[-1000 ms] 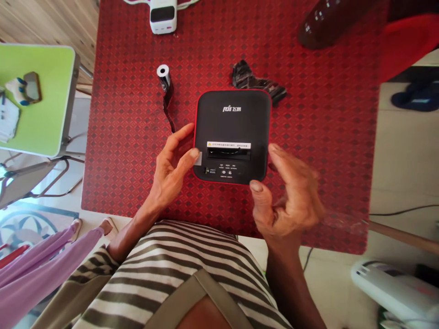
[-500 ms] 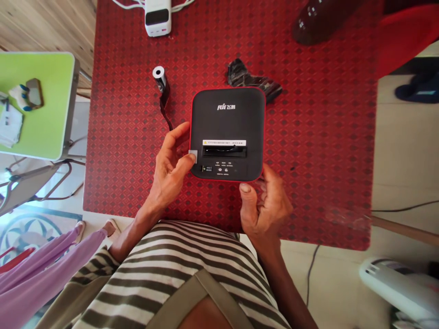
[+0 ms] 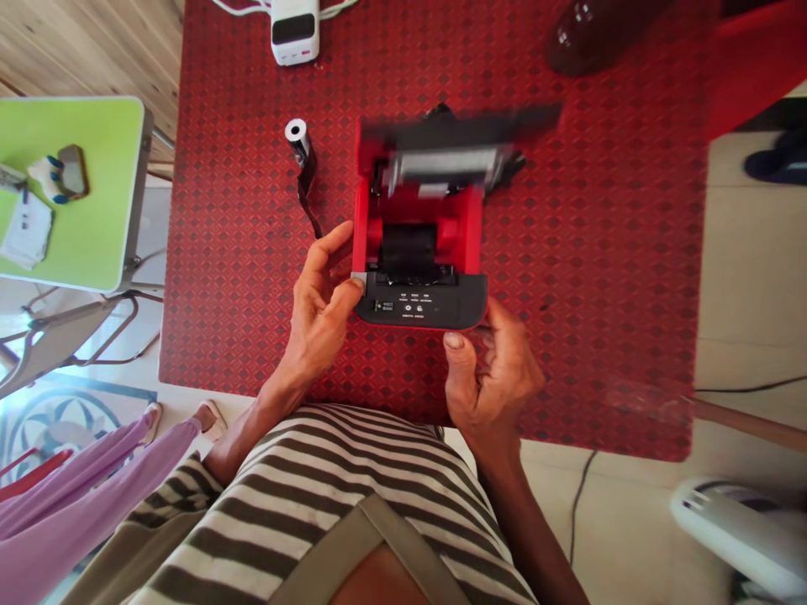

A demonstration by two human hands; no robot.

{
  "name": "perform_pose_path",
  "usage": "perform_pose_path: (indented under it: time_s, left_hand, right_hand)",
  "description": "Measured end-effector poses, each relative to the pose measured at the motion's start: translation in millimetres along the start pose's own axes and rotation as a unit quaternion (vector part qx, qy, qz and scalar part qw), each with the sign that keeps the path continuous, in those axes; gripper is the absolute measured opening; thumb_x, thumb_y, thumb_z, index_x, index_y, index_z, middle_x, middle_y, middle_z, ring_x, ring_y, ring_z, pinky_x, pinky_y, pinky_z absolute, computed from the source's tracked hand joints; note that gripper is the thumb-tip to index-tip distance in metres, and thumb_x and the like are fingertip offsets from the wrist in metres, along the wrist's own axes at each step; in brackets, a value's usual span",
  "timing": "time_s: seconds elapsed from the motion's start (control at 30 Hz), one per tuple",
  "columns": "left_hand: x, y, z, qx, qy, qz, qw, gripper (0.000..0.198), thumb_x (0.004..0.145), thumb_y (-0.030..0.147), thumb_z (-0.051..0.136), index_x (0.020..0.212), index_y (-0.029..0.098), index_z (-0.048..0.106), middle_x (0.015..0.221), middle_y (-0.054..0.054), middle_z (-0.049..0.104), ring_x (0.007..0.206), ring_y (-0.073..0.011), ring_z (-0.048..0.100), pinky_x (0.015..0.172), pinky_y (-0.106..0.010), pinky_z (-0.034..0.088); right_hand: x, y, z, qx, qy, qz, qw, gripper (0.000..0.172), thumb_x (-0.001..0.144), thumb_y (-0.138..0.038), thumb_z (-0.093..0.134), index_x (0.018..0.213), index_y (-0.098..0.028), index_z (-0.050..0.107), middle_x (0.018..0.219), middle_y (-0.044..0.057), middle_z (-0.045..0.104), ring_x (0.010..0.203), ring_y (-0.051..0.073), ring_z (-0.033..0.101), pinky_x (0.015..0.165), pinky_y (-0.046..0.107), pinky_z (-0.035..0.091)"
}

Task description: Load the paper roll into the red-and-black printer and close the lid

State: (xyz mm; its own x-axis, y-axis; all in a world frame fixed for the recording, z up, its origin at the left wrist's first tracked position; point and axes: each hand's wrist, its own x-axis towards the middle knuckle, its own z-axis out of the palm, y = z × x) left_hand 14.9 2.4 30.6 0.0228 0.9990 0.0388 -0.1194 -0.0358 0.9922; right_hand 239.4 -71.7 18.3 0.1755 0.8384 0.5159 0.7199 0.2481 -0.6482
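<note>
A small red and black receipt printer (image 3: 425, 302) is between my hands over the red patterned table. Its lid (image 3: 460, 134) stands raised and blurred, and a black roll (image 3: 408, 250) shows in the red bay inside. At its left side my left hand (image 3: 321, 302) grips the case, with the thumb on a grey latch piece (image 3: 359, 277). My right hand (image 3: 488, 370) holds the front right corner, fingers curled against the case and partly hidden. Left of the printer, a small roll (image 3: 299, 139) with a dark unwound strip (image 3: 307, 197) rests on the table.
Behind the lid, crumpled black plastic (image 3: 508, 170) partly shows. A white power bank (image 3: 294, 38) with cables is at the back left, a dark bottle (image 3: 583, 38) at the back right. A green table (image 3: 94, 218) stands left, near another person's legs in purple trousers (image 3: 107, 496).
The printer's lid has swung up and away from me, uncovering the red bay and the black roll. Both hands have kept nearly the same places on the case.
</note>
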Motion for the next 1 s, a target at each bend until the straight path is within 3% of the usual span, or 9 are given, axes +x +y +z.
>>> perform_pose_path:
  time_s: [0.17, 0.27, 0.33, 0.43, 0.57, 0.63, 0.77, 0.9, 1.0]
  left_hand:
    - [1.9, -11.5, -6.3, 0.015, -0.01, 0.032, 0.999, 0.07, 0.115, 0.072, 0.092, 0.175, 0.039, 0.075, 0.178, -0.009, 0.084, 0.173, -0.0417, 0.077, 0.139, -0.059, 0.069]
    - [2.4, -14.6, -7.2, 0.02, -0.015, 0.044, 0.999, 0.07, 0.117, 0.073, 0.089, 0.176, 0.04, 0.073, 0.175, -0.01, 0.085, 0.173, -0.0419, 0.076, 0.14, -0.059, 0.069]
    - [2.7, -15.9, -7.0, 0.031, -0.013, 0.047, 0.998, 0.071, 0.117, 0.075, 0.089, 0.176, 0.04, 0.073, 0.173, -0.01, 0.084, 0.17, -0.0421, 0.077, 0.138, -0.059, 0.07]
    - [2.8, -18.4, -6.8, 0.05, -0.01, 0.049, 0.998, 0.071, 0.118, 0.076, 0.087, 0.176, 0.039, 0.071, 0.172, -0.012, 0.083, 0.162, -0.0414, 0.081, 0.134, -0.059, 0.07]
    - [0.5, -18.4, -7.1, 0.046, -0.01, 0.035, 0.998, 0.072, 0.117, 0.075, 0.087, 0.176, 0.038, 0.07, 0.175, -0.013, 0.08, 0.162, -0.0408, 0.08, 0.133, -0.059, 0.068]
    - [-1.7, -14.8, -6.7, 0.041, -0.01, 0.015, 0.999, 0.072, 0.116, 0.074, 0.089, 0.176, 0.038, 0.071, 0.18, -0.013, 0.078, 0.166, -0.0414, 0.076, 0.138, -0.06, 0.065]
    - [-5.3, -5.5, -4.1, 0.032, -0.007, -0.01, 0.999, 0.071, 0.115, 0.071, 0.09, 0.175, 0.037, 0.074, 0.179, -0.013, 0.078, 0.165, -0.0426, 0.075, 0.141, -0.064, 0.063]
    - [-6.2, -3.2, -1.8, 0.025, -0.007, -0.01, 1.0, 0.069, 0.116, 0.068, 0.09, 0.175, 0.037, 0.075, 0.177, -0.012, 0.078, 0.163, -0.0427, 0.074, 0.14, -0.065, 0.062]
    - [-5.8, -4.9, -1.5, 0.026, -0.009, 0.001, 1.0, 0.067, 0.116, 0.067, 0.09, 0.174, 0.037, 0.075, 0.176, -0.012, 0.079, 0.16, -0.0418, 0.075, 0.138, -0.064, 0.063]
  right_hand:
    - [20.7, 0.4, -24.3, 0.001, -0.025, -0.027, 0.999, 0.044, 0.131, -0.052, 0.066, 0.159, -0.024, 0.086, 0.122, 0.011, 0.097, 0.094, 0.028, 0.091, 0.087, 0.043, 0.075]
    - [56.2, -9.1, -44.3, -0.052, -0.019, -0.041, 0.998, 0.033, 0.131, -0.046, 0.07, 0.151, -0.031, 0.091, 0.126, 0.009, 0.099, 0.099, 0.029, 0.091, 0.094, 0.048, 0.074]
    - [87.9, -17.5, -47.5, -0.071, -0.06, -0.06, 0.994, 0.028, 0.132, -0.041, 0.067, 0.142, -0.038, 0.093, 0.13, 0.007, 0.1, 0.115, 0.031, 0.093, 0.107, 0.052, 0.073]
    - [135.5, -23.7, -31.4, -0.071, -0.191, -0.101, 0.974, 0.03, 0.132, -0.042, 0.064, 0.135, -0.037, 0.093, 0.133, 0.006, 0.099, 0.12, 0.034, 0.092, 0.113, 0.055, 0.07]
    - [172.3, -19.9, 2.6, -0.132, -0.317, -0.127, 0.931, 0.042, 0.125, -0.021, 0.049, 0.117, -0.029, 0.089, 0.118, 0.011, 0.094, 0.113, 0.035, 0.087, 0.101, 0.05, 0.068]
    - [175.0, -18.2, 10.2, -0.139, -0.339, -0.126, 0.922, 0.042, 0.123, -0.017, 0.048, 0.122, -0.028, 0.088, 0.12, 0.012, 0.094, 0.113, 0.035, 0.087, 0.101, 0.049, 0.067]
    - [160.6, -18.6, 5.1, -0.126, -0.305, -0.092, 0.939, 0.031, 0.125, -0.026, 0.058, 0.135, -0.029, 0.087, 0.119, 0.013, 0.092, 0.112, 0.038, 0.086, 0.106, 0.056, 0.066]
    - [147.1, -18.4, 4.6, -0.136, -0.288, -0.085, 0.944, 0.013, 0.119, -0.027, 0.074, 0.121, -0.029, 0.087, 0.117, 0.015, 0.09, 0.126, 0.045, 0.083, 0.116, 0.065, 0.063]
    - [150.6, -15.0, 11.9, -0.124, -0.303, -0.111, 0.938, 0.013, 0.118, -0.029, 0.075, 0.11, -0.031, 0.085, 0.115, 0.013, 0.09, 0.128, 0.044, 0.081, 0.117, 0.065, 0.064]
